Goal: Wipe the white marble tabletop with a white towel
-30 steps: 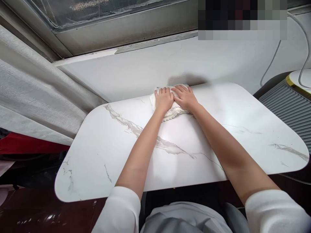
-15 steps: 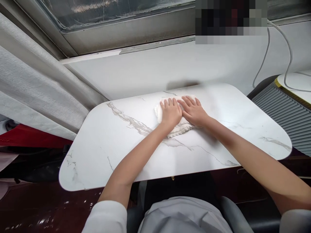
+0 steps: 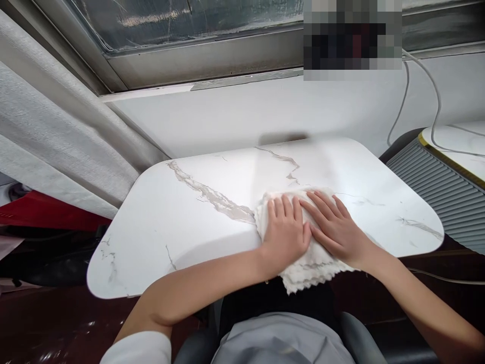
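Both palms lie flat on a white cloth (image 3: pixel 303 275) with a scalloped edge. It rests on a white marble-patterned table (image 3: pixel 212 237), close to the front edge, and its lower part hangs over that edge. My left hand (image 3: pixel 286 230) presses on the cloth's left part, fingers stretched forward. Beside it, my right hand (image 3: pixel 337 230) lies on the right part with fingers spread and pointing up and to the left. The thumbs are close together near the cloth's middle.
A light curtain (image 3: pixel 64 121) hangs at the left. Behind the table are a white wall (image 3: pixel 212 116) and a window frame (image 3: pixel 189 60). To the right stands a ribbed grey cabinet (image 3: pixel 435 187) with a white top and a cable (image 3: pixel 437 101). A blurred patch covers the upper right.
Both hands and the cloth have slid from the table's back toward me and slightly right, to the front edge. The cloth now overhangs that edge. The view has shifted slightly.
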`<act>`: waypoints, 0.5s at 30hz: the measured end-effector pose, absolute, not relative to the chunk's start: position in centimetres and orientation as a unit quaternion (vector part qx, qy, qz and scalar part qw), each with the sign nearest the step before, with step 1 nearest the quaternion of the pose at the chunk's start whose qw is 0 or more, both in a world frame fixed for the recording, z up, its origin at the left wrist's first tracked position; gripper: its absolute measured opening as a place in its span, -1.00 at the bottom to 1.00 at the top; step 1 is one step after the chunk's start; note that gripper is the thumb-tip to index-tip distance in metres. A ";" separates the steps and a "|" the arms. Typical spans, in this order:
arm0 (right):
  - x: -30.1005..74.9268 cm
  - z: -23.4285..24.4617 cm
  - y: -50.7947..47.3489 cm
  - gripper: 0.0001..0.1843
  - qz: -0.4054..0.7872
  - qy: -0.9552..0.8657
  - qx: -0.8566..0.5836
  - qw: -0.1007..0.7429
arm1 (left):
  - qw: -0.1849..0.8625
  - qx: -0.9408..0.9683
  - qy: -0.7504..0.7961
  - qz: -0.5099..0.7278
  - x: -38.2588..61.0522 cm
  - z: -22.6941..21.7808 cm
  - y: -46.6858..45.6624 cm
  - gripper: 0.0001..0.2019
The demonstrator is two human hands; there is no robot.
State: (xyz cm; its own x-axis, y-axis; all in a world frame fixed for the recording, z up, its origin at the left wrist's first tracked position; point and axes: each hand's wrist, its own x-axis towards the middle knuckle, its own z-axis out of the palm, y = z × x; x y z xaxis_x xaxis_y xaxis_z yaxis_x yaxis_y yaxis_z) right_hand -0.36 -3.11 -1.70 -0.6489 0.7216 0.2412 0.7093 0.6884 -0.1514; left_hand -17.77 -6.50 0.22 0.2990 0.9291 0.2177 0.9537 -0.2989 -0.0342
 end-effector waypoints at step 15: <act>6.4 -0.7 -3.2 -0.39 0.169 -0.857 -0.483 0.058 | 0.120 -0.854 -0.494 -0.111 -11.7 0.1 -5.7 -0.39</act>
